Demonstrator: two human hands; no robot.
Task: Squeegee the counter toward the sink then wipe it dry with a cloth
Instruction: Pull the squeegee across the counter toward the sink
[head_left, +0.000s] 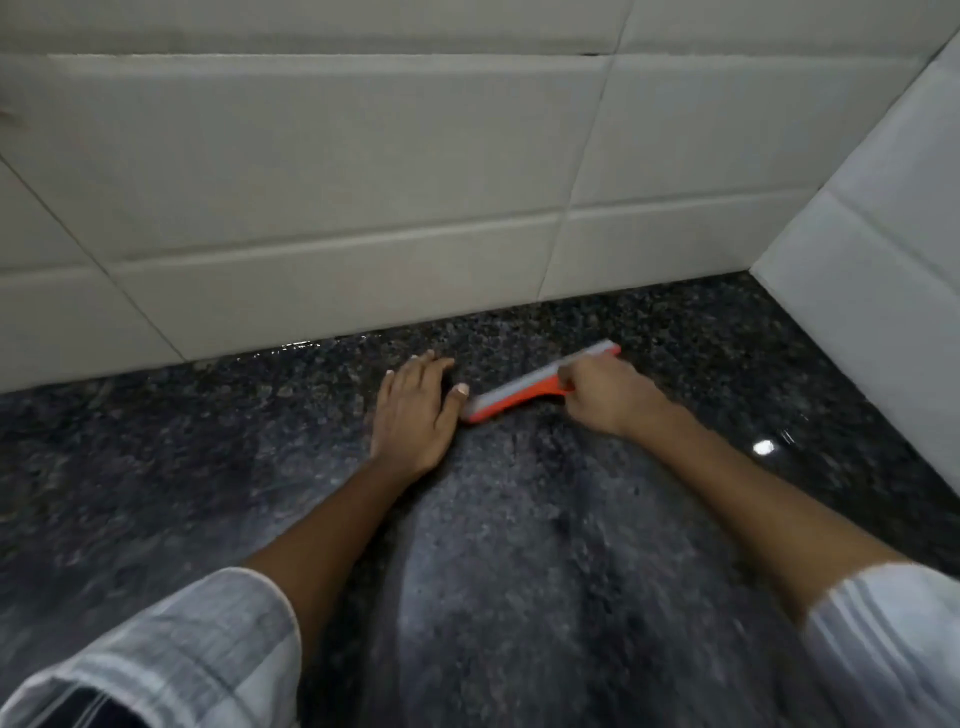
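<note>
An orange squeegee (524, 391) with a grey rubber blade lies slanted on the dark speckled granite counter (519, 545), near the back wall. My right hand (605, 395) grips its handle, fingers curled round it. My left hand (415, 410) rests flat on the counter just left of the blade's near end, fingers straight, thumb close to the blade tip. The counter looks wet and shiny. No sink and no cloth are in view.
A white tiled wall (363, 197) runs along the back of the counter. A second tiled wall (883, 291) closes the right side and forms a corner. A thin line of water (296, 345) glints where counter meets back wall.
</note>
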